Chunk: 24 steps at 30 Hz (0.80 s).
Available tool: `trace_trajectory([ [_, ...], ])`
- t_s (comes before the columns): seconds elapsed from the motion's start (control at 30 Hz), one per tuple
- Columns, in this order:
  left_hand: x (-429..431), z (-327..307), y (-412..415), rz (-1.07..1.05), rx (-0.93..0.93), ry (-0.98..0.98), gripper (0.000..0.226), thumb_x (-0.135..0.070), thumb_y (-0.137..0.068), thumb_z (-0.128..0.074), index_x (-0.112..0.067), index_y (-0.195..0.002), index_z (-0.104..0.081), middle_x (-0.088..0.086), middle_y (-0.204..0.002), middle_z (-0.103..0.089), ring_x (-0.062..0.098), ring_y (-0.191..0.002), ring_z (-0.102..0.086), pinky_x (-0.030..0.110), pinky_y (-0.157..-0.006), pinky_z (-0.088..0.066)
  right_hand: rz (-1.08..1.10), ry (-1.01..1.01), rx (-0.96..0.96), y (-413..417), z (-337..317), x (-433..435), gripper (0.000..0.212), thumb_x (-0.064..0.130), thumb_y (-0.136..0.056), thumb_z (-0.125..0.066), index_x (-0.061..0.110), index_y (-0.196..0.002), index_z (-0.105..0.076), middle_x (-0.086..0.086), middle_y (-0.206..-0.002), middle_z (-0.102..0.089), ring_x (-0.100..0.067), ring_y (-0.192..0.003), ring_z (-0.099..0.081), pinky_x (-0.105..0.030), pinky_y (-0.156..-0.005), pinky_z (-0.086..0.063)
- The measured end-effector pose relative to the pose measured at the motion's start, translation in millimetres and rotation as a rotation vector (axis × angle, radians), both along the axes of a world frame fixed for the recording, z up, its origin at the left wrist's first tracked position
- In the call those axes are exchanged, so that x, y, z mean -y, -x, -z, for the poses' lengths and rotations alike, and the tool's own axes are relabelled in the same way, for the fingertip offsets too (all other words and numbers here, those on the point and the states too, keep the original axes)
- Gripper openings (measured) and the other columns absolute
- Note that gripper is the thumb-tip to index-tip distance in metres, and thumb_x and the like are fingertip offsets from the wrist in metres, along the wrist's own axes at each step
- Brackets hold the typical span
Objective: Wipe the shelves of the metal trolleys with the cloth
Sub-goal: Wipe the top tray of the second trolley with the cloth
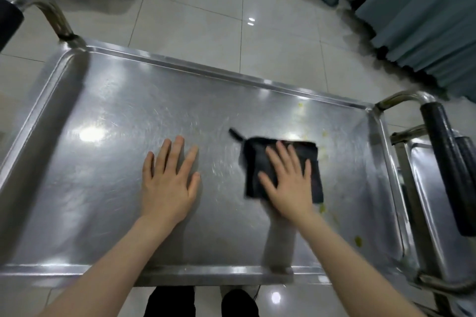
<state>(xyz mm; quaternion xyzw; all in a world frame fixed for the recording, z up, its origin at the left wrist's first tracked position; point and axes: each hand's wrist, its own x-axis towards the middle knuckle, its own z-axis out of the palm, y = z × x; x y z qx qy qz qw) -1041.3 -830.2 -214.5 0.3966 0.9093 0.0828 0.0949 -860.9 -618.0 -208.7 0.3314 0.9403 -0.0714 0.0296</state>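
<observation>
The top shelf of a metal trolley (pixel 103 188) fills the view, a shiny steel tray with a raised rim. A dark folded cloth (pixel 255 162) with a small loop at its far left corner lies right of the middle. My right hand (pixel 288 180) presses flat on the cloth with fingers spread. My left hand (pixel 167 177) rests flat on the bare steel to the cloth's left, fingers straight. Small yellowish specks (pixel 358 240) dot the shelf's right side. The cloth looks blurred.
Black-gripped handles rise at the trolley's right end (pixel 448 162) and far left corner (pixel 10 26). A second steel trolley shelf (pixel 427 213) stands close on the right. Teal-covered furniture (pixel 412 20) stands at the back right on a glossy tiled floor (pixel 206 20).
</observation>
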Motion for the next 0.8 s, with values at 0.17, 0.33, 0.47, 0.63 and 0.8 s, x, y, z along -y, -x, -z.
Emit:
trace_trajectory([
  [0.17, 1, 8, 1, 0.002, -0.049, -0.018, 0.059, -0.045, -0.094, -0.024, -0.029, -0.151, -0.026, 0.004, -0.162, -0.014, 0.025, -0.149, -0.008, 0.050, -0.119, -0.010, 0.277, 0.106, -0.027, 98, 0, -101, 0.063, 0.063, -0.096, -0.027, 0.037, -0.153, -0.019, 0.010, -0.164, -0.004, -0.015, -0.150, 0.004, -0.061, -0.116, 0.004],
  [0.33, 3, 12, 4, -0.009, -0.084, 0.006, 0.058, -0.046, -0.093, -0.026, -0.031, -0.149, -0.031, 0.003, -0.160, -0.020, 0.025, -0.148, -0.014, 0.048, -0.116, -0.013, 0.021, 0.069, -0.026, 68, -1, -73, 0.062, 0.062, -0.097, -0.027, 0.038, -0.154, -0.017, 0.011, -0.164, -0.004, -0.015, -0.150, 0.004, -0.060, -0.117, 0.003],
  [0.47, -3, 6, 0, -0.031, -0.071, 0.017, 0.058, -0.043, -0.092, -0.027, -0.025, -0.145, -0.036, 0.007, -0.157, -0.025, 0.029, -0.146, -0.017, 0.052, -0.114, -0.015, -0.123, 0.001, -0.034, -55, 4, -2, 0.064, 0.062, -0.096, -0.030, 0.037, -0.154, -0.019, 0.010, -0.164, -0.005, -0.017, -0.151, -0.001, -0.060, -0.116, -0.009],
  [0.63, -63, -17, -45, 0.098, -0.020, -0.043, 0.056, -0.040, -0.091, -0.031, -0.019, -0.142, -0.042, 0.008, -0.154, -0.033, 0.029, -0.144, -0.025, 0.049, -0.117, -0.013, -0.170, -0.009, -0.020, -118, 7, 1, 0.064, 0.063, -0.096, -0.032, 0.037, -0.153, -0.023, 0.009, -0.163, -0.011, -0.018, -0.151, -0.010, -0.060, -0.114, -0.016],
  [0.8, -118, -19, -96, 0.078, 0.011, 0.035, 0.067, -0.055, -0.088, -0.021, -0.027, -0.146, -0.040, 0.007, -0.155, -0.032, 0.030, -0.143, -0.026, 0.054, -0.116, -0.011, 0.055, 0.029, -0.023, -34, 2, -99, 0.064, 0.063, -0.095, -0.030, 0.039, -0.153, -0.018, 0.013, -0.164, -0.003, -0.013, -0.150, 0.003, -0.058, -0.117, 0.002],
])
